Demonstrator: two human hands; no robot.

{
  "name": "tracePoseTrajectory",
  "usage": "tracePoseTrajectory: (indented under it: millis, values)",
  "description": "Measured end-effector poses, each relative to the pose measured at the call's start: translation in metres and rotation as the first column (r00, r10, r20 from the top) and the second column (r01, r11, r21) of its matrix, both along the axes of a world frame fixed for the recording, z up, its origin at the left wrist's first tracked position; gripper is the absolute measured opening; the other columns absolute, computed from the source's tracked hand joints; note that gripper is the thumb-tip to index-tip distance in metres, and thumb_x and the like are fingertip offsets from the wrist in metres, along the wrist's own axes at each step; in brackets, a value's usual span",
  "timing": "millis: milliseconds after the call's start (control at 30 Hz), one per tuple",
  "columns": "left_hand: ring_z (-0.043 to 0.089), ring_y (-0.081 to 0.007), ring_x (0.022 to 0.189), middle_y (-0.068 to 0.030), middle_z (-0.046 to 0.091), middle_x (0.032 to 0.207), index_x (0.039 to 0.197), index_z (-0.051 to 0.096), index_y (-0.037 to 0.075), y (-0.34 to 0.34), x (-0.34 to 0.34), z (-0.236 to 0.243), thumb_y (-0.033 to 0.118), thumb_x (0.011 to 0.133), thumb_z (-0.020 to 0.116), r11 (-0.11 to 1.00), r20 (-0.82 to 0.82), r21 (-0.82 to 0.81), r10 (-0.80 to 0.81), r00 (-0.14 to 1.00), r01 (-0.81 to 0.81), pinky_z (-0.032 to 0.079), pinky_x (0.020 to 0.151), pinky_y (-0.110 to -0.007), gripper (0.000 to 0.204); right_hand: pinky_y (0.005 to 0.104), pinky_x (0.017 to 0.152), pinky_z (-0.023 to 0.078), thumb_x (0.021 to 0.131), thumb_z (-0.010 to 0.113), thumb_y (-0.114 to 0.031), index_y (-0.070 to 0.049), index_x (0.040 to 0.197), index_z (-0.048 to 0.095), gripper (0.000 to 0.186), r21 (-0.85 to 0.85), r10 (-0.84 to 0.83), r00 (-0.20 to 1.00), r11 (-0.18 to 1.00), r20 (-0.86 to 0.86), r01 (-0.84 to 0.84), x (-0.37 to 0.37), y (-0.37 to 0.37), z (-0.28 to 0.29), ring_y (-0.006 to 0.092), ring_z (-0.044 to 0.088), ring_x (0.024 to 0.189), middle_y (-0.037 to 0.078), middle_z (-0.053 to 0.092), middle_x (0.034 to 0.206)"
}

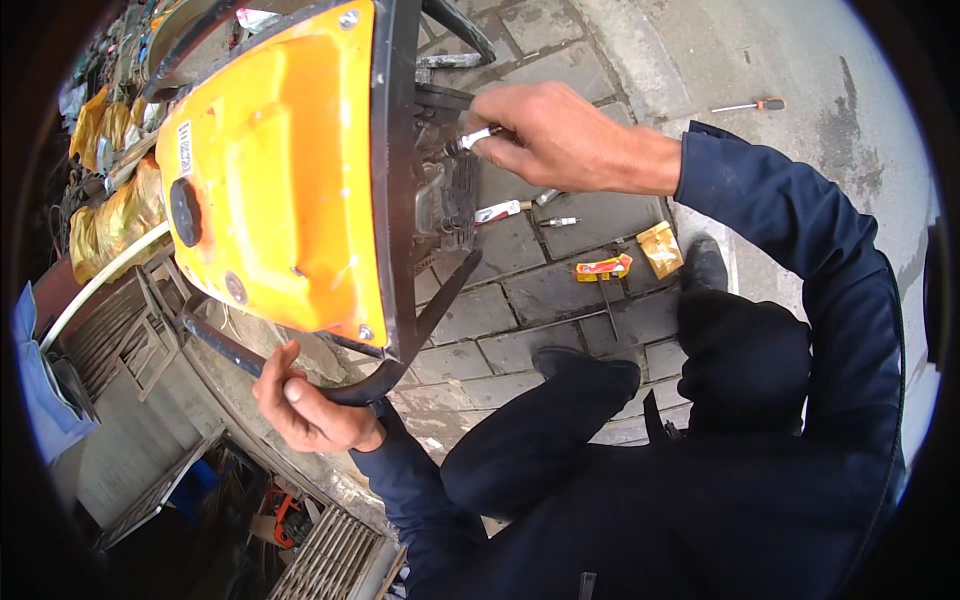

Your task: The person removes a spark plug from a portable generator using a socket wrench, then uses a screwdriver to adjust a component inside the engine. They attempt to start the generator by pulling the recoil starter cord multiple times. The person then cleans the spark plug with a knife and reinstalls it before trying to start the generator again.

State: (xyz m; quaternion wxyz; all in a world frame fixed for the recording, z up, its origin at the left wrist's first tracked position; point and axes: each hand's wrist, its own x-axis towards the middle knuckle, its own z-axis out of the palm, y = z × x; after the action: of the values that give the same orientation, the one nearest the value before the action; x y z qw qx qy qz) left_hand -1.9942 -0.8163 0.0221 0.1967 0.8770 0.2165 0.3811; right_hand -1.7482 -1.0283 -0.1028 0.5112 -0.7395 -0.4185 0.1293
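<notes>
A machine with a yellow fuel tank (300, 190) in a black tubular frame (452, 300) stands tilted in front of me. My left hand (318, 408) is closed round the lower bar of that frame. Between the fingertips of my right hand (560, 140) is a white and metal spark plug (478, 138), its end at the finned engine (458, 195). Whether its tip is inside the engine, I cannot tell. A second spark plug (560, 222) lies on the paving below, beside a red and white tube (503, 211).
On the paving lie a red and yellow package (604, 268), a thin metal rod (608, 310) and a small yellow box (660, 250) by my shoe. A screwdriver (750, 105) lies farther right. Yellow bags (120, 215) and metal racks (120, 345) line the left side.
</notes>
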Motion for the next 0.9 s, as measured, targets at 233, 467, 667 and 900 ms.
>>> tracePoseTrajectory:
  millis: [233,467,667,900]
  values:
    - [0.054,-0.0151,0.080,-0.0188,0.072,0.099,0.114,0.066,-0.010,0.016,-0.001,-0.010,0.011,0.100,0.046,0.997,0.181,0.051,-0.063,0.981,0.055,0.038,0.074,-0.027,0.032,0.0459,0.070,0.053,0.089,0.067,-0.010,0.002,0.097,0.067,0.014,0.317,-0.056,0.993,0.948,0.106,0.019,-0.011,0.034,-0.039,0.0375,0.068,0.076,0.019,0.068,0.082]
    - [0.058,-0.0179,0.078,-0.0217,0.071,0.098,0.113,0.065,-0.012,0.020,-0.006,-0.006,0.011,0.100,0.045,0.998,0.171,0.042,-0.044,0.984,0.037,0.045,0.076,-0.026,0.033,0.0480,0.068,0.056,0.085,0.069,-0.007,0.004,0.086,0.066,0.012,0.354,-0.078,0.986,0.935,0.147,0.021,-0.017,0.073,-0.055,0.0404,0.070,0.076,0.021,0.067,0.077]
    - [0.060,-0.0199,0.077,-0.0236,0.071,0.096,0.113,0.064,-0.014,0.026,-0.006,-0.001,0.015,0.099,0.044,0.993,0.108,0.112,-0.054,0.993,0.041,0.046,0.077,-0.028,0.037,0.0445,0.060,0.059,0.081,0.067,0.000,0.008,0.087,0.074,0.012,0.325,0.024,0.975,0.941,0.222,-0.097,-0.025,0.096,-0.061,0.0378,0.074,0.076,0.023,0.069,0.078]
    - [0.059,-0.0192,0.075,-0.0251,0.071,0.099,0.114,0.064,-0.014,0.028,-0.004,-0.003,0.014,0.098,0.043,0.988,0.131,0.123,-0.112,0.985,0.096,0.045,0.075,-0.028,0.039,0.0423,0.061,0.061,0.073,0.071,-0.003,0.001,0.090,0.078,0.018,0.236,-0.049,0.910,0.970,0.413,-0.055,-0.041,0.118,-0.062,0.0357,0.075,0.078,0.022,0.071,0.088]
